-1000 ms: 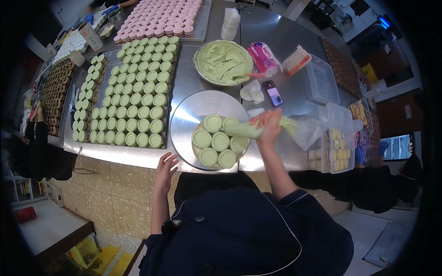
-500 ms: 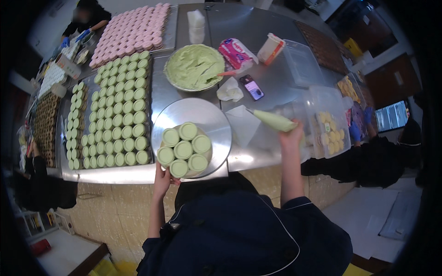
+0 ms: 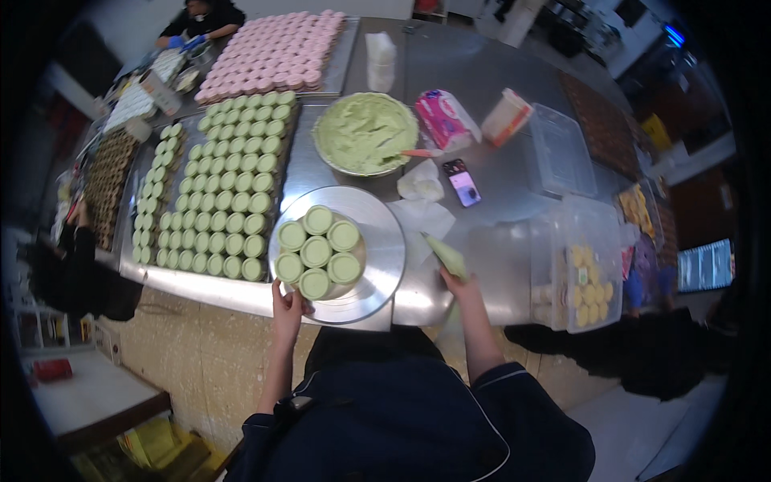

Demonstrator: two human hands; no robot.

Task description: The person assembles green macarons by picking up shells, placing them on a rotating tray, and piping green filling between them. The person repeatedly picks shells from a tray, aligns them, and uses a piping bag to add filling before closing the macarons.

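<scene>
My left hand (image 3: 289,301) grips the near-left edge of a round silver turntable (image 3: 377,277), its fingers curled at the rim. On the turntable, left of centre, several small round cakes (image 3: 316,251) with flat pale-green tops stand clustered on a round board. In my right hand (image 3: 459,287), to the right of the turntable near the table's front edge, is a piping bag (image 3: 446,255) of green cream. Its tip points up and left, apart from the cakes. Beyond the turntable sits a large bowl (image 3: 365,132) of green cream with a red-handled spatula (image 3: 422,153).
Trays of green-topped cakes (image 3: 229,181) and pink-topped cakes (image 3: 273,52) fill the left. To the right lie a phone (image 3: 462,182), crumpled paper (image 3: 422,181), a pink tissue pack (image 3: 446,120) and clear plastic boxes (image 3: 594,265). Other people work at the far left and on both sides.
My right hand has lowered and come left with the piping bag. The cakes and my left hand have shifted clockwise around the turntable. The whole view has also shifted.
</scene>
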